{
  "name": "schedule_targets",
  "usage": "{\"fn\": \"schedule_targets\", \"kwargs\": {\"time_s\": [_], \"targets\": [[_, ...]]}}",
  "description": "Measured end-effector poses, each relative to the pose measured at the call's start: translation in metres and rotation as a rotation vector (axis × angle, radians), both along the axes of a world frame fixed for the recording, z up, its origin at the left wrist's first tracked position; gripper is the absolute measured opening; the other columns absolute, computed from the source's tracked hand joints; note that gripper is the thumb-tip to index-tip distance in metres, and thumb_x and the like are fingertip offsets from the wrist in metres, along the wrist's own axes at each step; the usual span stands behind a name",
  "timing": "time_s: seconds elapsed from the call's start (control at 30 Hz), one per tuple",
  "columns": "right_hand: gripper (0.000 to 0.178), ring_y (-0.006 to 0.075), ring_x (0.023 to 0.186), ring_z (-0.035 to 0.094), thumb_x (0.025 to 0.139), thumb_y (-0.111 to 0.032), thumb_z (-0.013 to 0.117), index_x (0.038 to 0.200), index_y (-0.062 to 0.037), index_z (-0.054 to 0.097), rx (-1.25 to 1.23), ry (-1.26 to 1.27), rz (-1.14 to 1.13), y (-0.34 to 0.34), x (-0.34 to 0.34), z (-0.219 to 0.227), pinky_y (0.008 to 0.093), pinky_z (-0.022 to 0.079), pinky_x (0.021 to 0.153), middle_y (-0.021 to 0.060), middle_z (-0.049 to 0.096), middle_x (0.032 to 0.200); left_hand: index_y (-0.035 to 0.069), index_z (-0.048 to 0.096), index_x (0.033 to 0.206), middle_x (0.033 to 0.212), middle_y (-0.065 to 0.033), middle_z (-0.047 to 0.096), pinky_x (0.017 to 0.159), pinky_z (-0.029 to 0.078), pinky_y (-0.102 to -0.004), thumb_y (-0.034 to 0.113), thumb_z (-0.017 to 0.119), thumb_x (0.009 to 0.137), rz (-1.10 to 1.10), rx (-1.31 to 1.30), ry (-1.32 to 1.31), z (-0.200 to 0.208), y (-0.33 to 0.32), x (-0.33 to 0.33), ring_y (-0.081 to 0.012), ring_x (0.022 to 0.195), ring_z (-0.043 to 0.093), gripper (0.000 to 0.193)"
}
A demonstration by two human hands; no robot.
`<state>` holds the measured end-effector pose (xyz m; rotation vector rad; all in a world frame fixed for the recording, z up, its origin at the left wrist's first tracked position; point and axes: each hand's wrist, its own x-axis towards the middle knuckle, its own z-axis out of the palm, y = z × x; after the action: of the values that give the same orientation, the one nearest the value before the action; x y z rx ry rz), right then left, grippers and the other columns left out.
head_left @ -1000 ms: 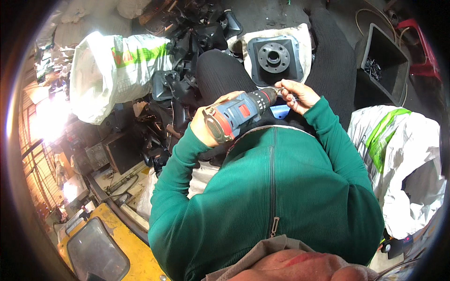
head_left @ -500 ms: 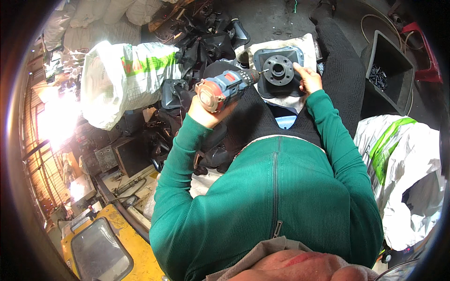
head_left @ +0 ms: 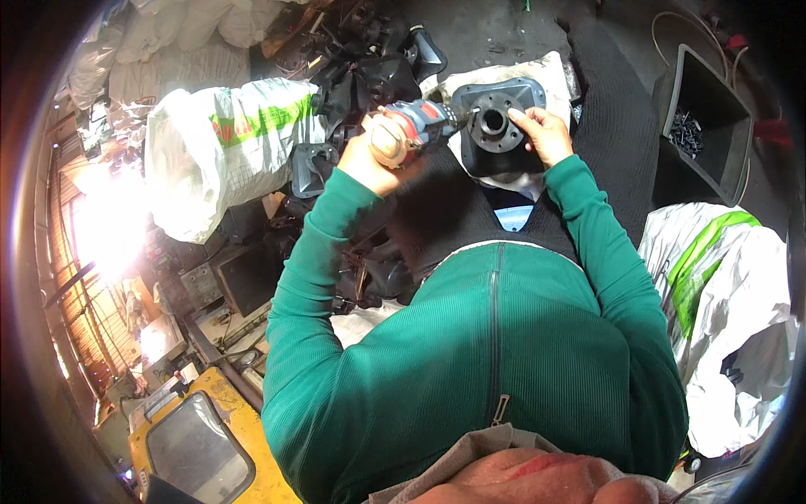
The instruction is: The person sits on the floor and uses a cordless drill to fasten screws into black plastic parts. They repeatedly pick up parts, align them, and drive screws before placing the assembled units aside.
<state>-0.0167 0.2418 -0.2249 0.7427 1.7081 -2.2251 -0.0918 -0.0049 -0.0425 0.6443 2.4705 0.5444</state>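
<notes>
My left hand (head_left: pixel 369 155) grips a blue and orange cordless driver (head_left: pixel 416 126), its bit pointing right at a dark plastic housing (head_left: pixel 495 126) with a round hub in its middle. The housing lies on a white cloth (head_left: pixel 546 71) on my lap. My right hand (head_left: pixel 541 134) rests on the housing's right side and steadies it. Both arms wear green sleeves.
A pile of black plastic parts (head_left: pixel 369 63) lies ahead on the left. A white sack with green print (head_left: pixel 227 143) stands to the left. A black bin holding screws (head_left: pixel 701 130) stands to the right, another white sack (head_left: pixel 730 311) nearer. A yellow-framed monitor (head_left: pixel 197 449) lies lower left.
The driver was held up close to my chest, with my right hand at its tip. It has since moved forward and down to the housing, and my right hand now lies on the housing.
</notes>
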Motion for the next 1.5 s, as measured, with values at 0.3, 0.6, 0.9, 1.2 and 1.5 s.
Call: {"fn": "schedule_targets", "kwargs": {"time_s": [0.3, 0.6, 0.9, 1.2, 1.5], "targets": [[0.026, 0.0026, 0.052, 0.043, 0.083, -0.034, 0.067, 0.074, -0.0103, 0.061, -0.02, 0.142, 0.013, -0.002, -0.009, 0.016, 0.0181, 0.034, 0.046, -0.007, 0.051, 0.062, 0.005, 0.054, 0.117, 0.116, -0.0099, 0.056, 0.095, 0.041, -0.0329, 0.015, 0.077, 0.069, -0.011, -0.097, -0.028, 0.019, 0.012, -0.009, -0.0208, 0.108, 0.053, 0.055], [0.036, 0.0073, 0.052, 0.049, 0.078, -0.038, 0.071, 0.075, -0.0031, 0.064, 0.016, 0.082, -0.013, -0.006, -0.016, -0.009, 0.0236, 0.041, 0.046, -0.0007, 0.054, 0.062, 0.006, 0.051, 0.122, 0.108, -0.0065, 0.061, 0.091, 0.044, -0.0318, 0.012, 0.077, 0.069, 0.062, -0.012, -0.019, -0.012, 0.013, -0.02, -0.019, 0.1, 0.058, 0.06], [0.035, 0.0065, 0.047, 0.045, 0.079, -0.037, 0.071, 0.076, -0.003, 0.063, -0.029, 0.114, -0.058, -0.011, -0.015, -0.013, 0.0228, 0.038, 0.044, -0.0011, 0.053, 0.06, 0.005, 0.053, 0.117, 0.098, -0.0068, 0.061, 0.075, 0.05, -0.03, 0.01, 0.078, 0.066, 0.078, 0.058, -0.057, 0.006, 0.031, -0.021, -0.017, 0.083, 0.06, 0.057], [0.035, 0.0062, 0.046, 0.045, 0.079, -0.037, 0.07, 0.077, -0.0025, 0.063, -0.055, 0.131, -0.059, -0.011, -0.014, -0.017, 0.0226, 0.038, 0.044, -0.0009, 0.053, 0.059, 0.004, 0.053, 0.119, 0.105, -0.0091, 0.061, 0.085, 0.048, -0.0304, 0.009, 0.078, 0.066, 0.129, 0.044, -0.156, 0.001, 0.024, -0.018, -0.0187, 0.094, 0.06, 0.059], [0.047, 0.0218, 0.057, 0.058, 0.077, -0.048, 0.065, 0.072, -0.0017, 0.063, 0.508, 0.164, 0.01, -0.005, -0.009, -0.024, 0.0352, 0.045, 0.057, 0.0113, 0.06, 0.063, 0.007, 0.051, 0.122, 0.116, -0.0102, 0.057, 0.093, 0.044, -0.0322, 0.016, 0.078, 0.066, -0.061, -0.297, 0.005, 0.014, 0.054, -0.02, -0.0231, 0.107, 0.057, 0.062]]}}
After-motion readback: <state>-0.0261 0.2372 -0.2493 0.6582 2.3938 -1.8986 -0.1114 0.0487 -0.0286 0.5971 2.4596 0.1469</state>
